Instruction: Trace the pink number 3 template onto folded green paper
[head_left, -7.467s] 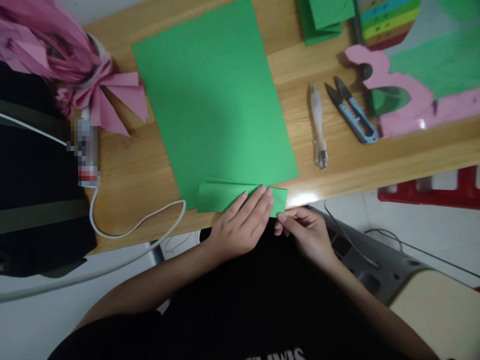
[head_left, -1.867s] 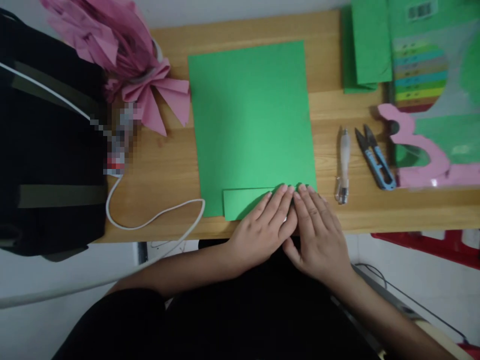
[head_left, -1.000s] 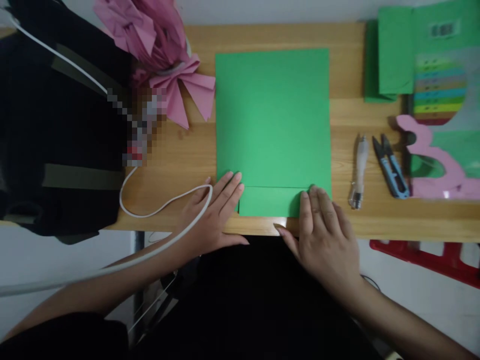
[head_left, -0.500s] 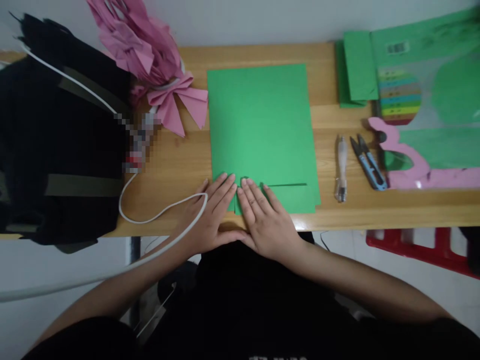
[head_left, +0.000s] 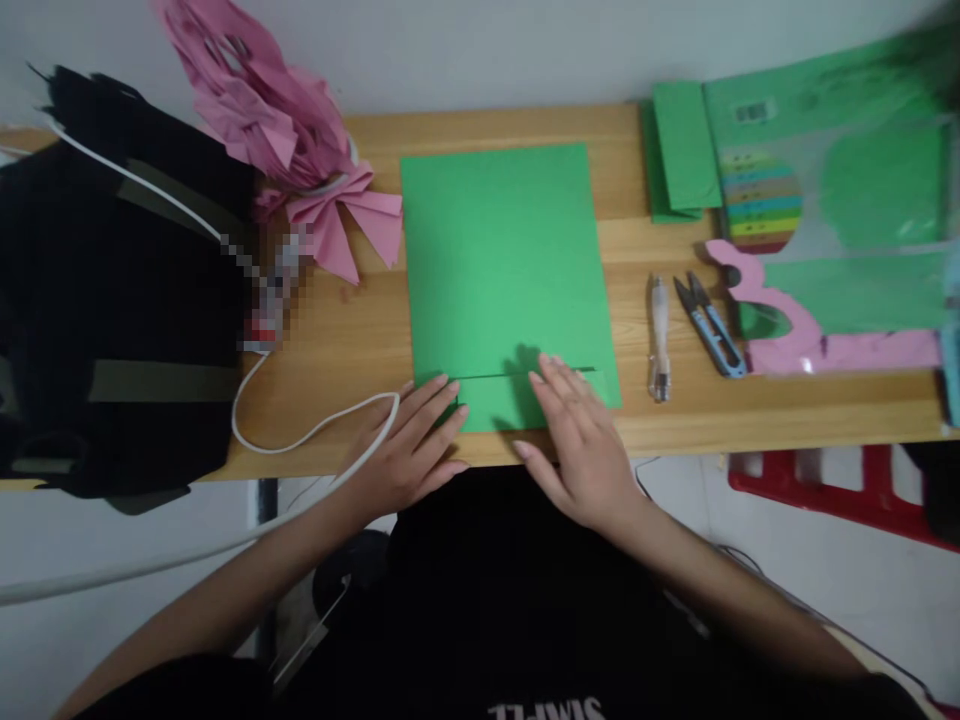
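A sheet of green paper (head_left: 502, 260) lies on the wooden table in front of me, and along its near edge is a narrow green strip (head_left: 495, 405), apparently a folded flap. My left hand (head_left: 412, 435) rests at the lower left corner, fingers out and touching the paper and the strip's left end. Over the right part of the strip is my right hand (head_left: 581, 435), its fingers extended and the thumb apart, casting a shadow on the paper. Whether its fingertips press or hover I cannot tell. Neither hand grips anything.
Right of the paper lie a clear pen (head_left: 659, 335), blue thread snips (head_left: 711, 328), folded green paper (head_left: 684, 150) and a paper pack (head_left: 832, 200) with a pink cutout (head_left: 784, 315). At left are pink paper bows (head_left: 345, 225), a black bag (head_left: 127, 300) and a white cable (head_left: 322, 410).
My right hand has slid rightward along the strip, away from my left hand. The left hand stays near the corner, and more of the strip shows. The whole view has shifted slightly.
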